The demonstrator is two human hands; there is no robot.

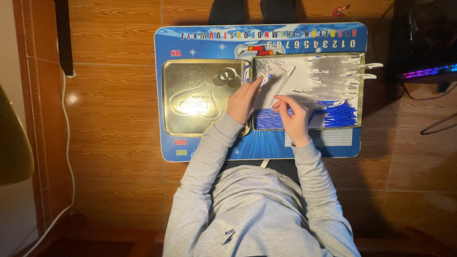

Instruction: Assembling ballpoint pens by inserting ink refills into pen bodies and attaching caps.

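Your left hand (243, 100) pinches a blue-tipped pen (265, 78) near the tin's (358, 85) left edge. Your right hand (293, 116) curls, maybe holding something small; I cannot tell. The pile of pens (333, 78) leans over the right edge; a bump could spill them.

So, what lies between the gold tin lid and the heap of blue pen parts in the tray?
In the head view, the left hand and the right hand lie between the gold lid and the blue pen parts, over the tray's white sheet.
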